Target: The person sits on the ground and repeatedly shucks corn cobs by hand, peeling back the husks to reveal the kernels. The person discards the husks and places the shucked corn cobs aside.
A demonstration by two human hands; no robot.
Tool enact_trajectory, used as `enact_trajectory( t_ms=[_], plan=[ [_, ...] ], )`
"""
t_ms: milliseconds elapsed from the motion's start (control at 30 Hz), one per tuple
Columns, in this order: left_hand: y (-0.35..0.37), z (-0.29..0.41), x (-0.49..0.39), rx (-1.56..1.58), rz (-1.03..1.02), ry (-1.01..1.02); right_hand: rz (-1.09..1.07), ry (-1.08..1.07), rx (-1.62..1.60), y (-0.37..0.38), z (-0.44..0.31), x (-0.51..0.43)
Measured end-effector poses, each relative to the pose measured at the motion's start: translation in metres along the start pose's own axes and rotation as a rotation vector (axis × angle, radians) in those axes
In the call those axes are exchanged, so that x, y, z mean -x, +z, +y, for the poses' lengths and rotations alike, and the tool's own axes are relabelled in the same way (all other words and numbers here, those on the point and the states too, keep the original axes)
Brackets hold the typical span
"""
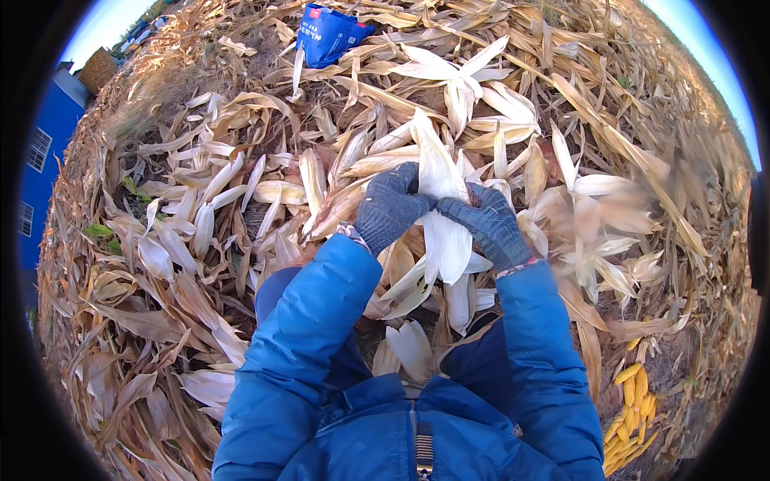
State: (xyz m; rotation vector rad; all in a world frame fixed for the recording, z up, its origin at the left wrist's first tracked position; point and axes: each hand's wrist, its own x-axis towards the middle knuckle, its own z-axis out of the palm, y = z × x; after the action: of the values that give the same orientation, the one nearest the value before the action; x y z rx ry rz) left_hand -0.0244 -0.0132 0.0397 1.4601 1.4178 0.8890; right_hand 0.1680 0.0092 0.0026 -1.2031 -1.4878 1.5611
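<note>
Both my hands wear dark grey knitted gloves and meet in front of my chest. Between them is a pale corn husk (442, 162), its wide leaves spread up and down. My left hand (392, 203) pinches the husk's left edge, fingertips at its middle. From the other side my right hand (486, 221) grips it, thumb and fingers bent around the leaves. Whether an ear of corn is inside is hidden. Under and around the hands lie unhusked ears (382, 161) and loose pale husks (409, 349).
Husked yellow corn ears (631, 409) lie heaped at lower right. A blue printed bag (328, 36) sits at the top among dry corn stalks (625, 144). Peeled-back husks (460, 78) are scattered ahead. A blue building (48, 144) stands at far left.
</note>
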Motion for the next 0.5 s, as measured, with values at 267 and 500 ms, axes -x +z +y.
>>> enact_trajectory(
  t_ms=[267, 500],
  plan=[
    [0.002, -0.022, 0.000, -0.296, 0.315, 0.105, 0.019, -0.087, -0.139, 0.021, -0.026, 0.017],
    [-0.092, -0.039, -0.004, 0.225, 0.797, 0.013, 0.669, -0.177, -0.350, -0.082, 0.014, -0.002]
  ],
)
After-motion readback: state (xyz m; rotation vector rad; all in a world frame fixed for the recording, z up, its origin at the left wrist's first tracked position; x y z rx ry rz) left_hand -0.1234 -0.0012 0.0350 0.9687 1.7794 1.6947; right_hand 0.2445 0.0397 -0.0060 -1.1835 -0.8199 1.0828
